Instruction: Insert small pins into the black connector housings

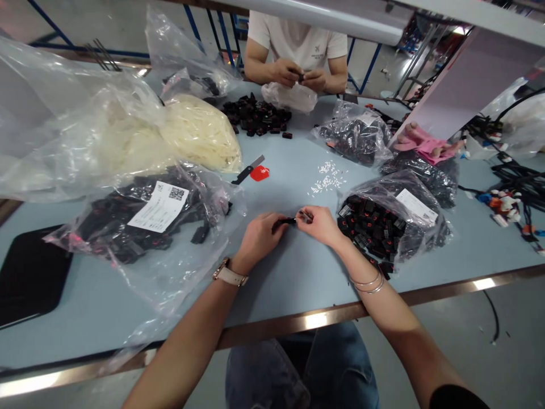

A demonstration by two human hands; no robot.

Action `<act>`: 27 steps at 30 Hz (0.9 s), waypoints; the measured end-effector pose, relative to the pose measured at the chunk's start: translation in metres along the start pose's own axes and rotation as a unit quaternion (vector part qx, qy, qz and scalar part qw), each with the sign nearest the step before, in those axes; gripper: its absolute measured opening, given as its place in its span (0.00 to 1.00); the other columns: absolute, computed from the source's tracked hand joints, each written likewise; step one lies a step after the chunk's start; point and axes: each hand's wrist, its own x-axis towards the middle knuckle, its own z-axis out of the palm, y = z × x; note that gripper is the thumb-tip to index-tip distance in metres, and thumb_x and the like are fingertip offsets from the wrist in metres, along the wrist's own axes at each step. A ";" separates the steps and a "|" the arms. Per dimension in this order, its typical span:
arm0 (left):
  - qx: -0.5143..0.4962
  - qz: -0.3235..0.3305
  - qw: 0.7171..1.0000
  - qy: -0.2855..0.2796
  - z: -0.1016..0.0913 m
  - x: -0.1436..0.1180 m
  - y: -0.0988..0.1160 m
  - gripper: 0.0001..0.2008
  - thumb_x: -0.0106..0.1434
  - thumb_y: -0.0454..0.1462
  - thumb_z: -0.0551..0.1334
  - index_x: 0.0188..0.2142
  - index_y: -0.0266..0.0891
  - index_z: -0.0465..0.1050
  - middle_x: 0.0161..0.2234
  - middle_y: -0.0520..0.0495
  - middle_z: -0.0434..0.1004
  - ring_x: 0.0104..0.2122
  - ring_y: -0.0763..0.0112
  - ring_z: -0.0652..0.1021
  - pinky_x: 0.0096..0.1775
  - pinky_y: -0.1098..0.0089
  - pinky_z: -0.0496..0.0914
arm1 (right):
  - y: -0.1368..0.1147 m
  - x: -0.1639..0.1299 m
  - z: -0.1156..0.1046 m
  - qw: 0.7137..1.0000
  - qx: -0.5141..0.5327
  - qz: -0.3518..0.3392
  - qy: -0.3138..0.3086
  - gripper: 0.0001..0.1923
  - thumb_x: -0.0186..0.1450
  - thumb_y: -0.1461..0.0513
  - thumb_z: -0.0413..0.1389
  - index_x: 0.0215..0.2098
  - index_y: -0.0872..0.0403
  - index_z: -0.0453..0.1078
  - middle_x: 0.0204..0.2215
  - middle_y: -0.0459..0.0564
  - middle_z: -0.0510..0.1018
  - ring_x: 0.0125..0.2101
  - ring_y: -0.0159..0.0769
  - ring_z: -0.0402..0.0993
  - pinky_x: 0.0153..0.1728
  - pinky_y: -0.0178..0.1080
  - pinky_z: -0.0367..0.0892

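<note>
My left hand (260,237) pinches a small black connector part (284,222) just above the blue table (293,272). Facing it, my right hand (320,224) holds a tiny dark piece (305,215) at the connector's end; the two hands nearly touch. An open plastic bag of black and red connectors (383,227) lies right beside my right hand. A bigger bag of black parts with a white label (140,218) lies to the left of my left hand.
Across the table a person's hands (300,75) work over a loose pile of black parts (258,116). A bag of cream strips (200,133), a black-handled blade (248,170), a red tag (260,173), small white bits (327,177), pink gloves (423,145) and wire harnesses (513,196) surround me. A black tray (29,278) sits at left.
</note>
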 end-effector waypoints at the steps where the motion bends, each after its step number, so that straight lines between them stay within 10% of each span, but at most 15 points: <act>1: -0.003 0.003 1.000 0.001 0.000 0.000 0.000 0.08 0.61 0.35 0.59 0.39 0.39 0.74 0.33 0.46 0.78 0.34 0.66 0.76 0.37 0.67 0.70 | -0.001 0.000 0.001 1.000 -0.023 -0.010 -0.004 0.05 0.56 0.63 0.53 0.27 0.56 0.71 0.20 0.41 0.68 0.22 0.26 0.59 0.27 0.31 0.54; 27: -0.003 0.010 1.000 0.008 -0.002 -0.001 0.006 0.09 0.60 0.34 0.57 0.37 0.38 0.75 0.35 0.46 0.78 0.36 0.66 0.76 0.40 0.68 0.70 | -0.010 -0.007 0.002 0.967 -0.228 -0.087 -0.077 0.12 0.64 0.63 0.51 0.44 0.52 0.72 0.42 0.51 0.75 0.37 0.35 0.72 0.35 0.35 0.61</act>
